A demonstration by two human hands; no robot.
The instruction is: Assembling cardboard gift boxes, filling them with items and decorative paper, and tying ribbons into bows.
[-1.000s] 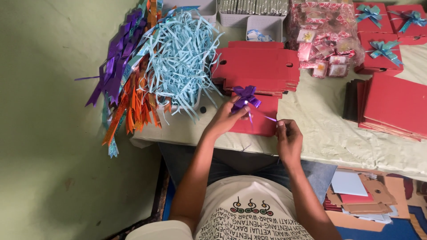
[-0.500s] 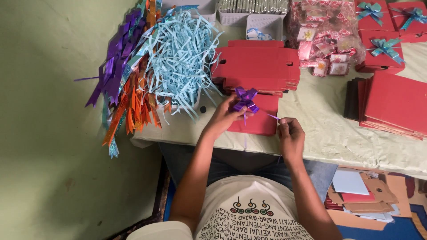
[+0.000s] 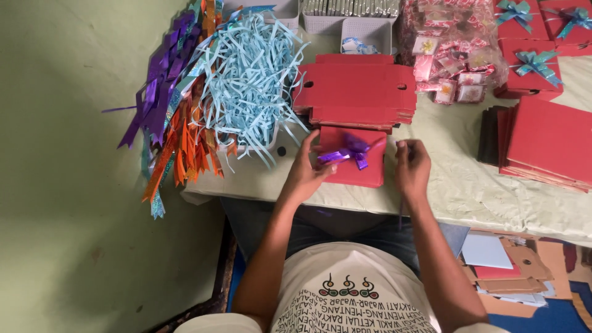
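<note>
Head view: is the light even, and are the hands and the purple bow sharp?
Head view: soft even light, no glare; faint shadow under the table edge; purple bow and left hand fairly sharp, right hand slightly soft.

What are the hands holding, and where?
The left hand pinches the purple ribbon bow at its left end; the right hand grips its thin ribbon tail.

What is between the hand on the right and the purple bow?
Nothing visible. The right hand sits beside the small red box, with only open box top between it and the purple bow. The left hand already touches the bow.
</note>
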